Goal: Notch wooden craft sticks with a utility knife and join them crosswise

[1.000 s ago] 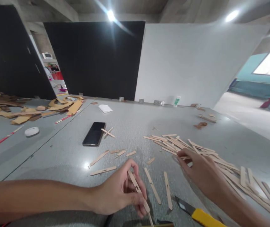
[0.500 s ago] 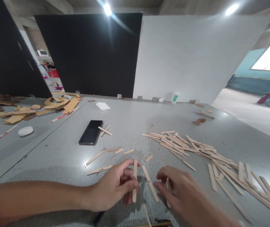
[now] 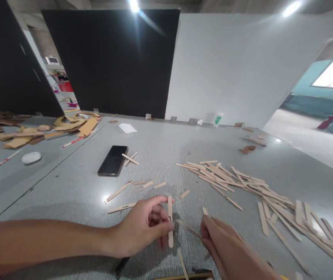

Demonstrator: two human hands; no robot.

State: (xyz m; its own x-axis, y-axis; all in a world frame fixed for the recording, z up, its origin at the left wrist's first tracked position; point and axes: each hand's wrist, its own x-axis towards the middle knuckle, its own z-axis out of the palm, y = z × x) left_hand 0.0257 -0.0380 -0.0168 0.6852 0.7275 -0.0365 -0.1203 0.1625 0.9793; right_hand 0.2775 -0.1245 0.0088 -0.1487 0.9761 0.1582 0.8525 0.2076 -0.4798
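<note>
My left hand [image 3: 151,223] is closed around a short wooden craft stick [image 3: 170,233], held upright between thumb and fingers; a small notch shows near its middle. My right hand [image 3: 220,237] pinches a second craft stick [image 3: 190,228] by one end, its free end pointing left at the held stick, apart from it. Behind the right hand, the tip of another stick [image 3: 205,210] sticks up; whether it is held or lying there I cannot tell. Another stick [image 3: 183,264] lies on the table below, between the hands. A notched stick [image 3: 119,209] lies beside the left wrist.
A large pile of craft sticks [image 3: 259,188] spreads across the right. Broken pieces [image 3: 146,186] lie ahead of the left hand. A phone [image 3: 113,160] rests at left, beside two crossed sticks [image 3: 131,158]. Leather-like scraps [image 3: 17,134], a white case [image 3: 31,157] and a green-white tube [image 3: 218,119] lie farther off.
My right hand has closed on the stick that lay between the hands and lifted it, turning it toward the left. The left hand still holds its stick, nearly in place.
</note>
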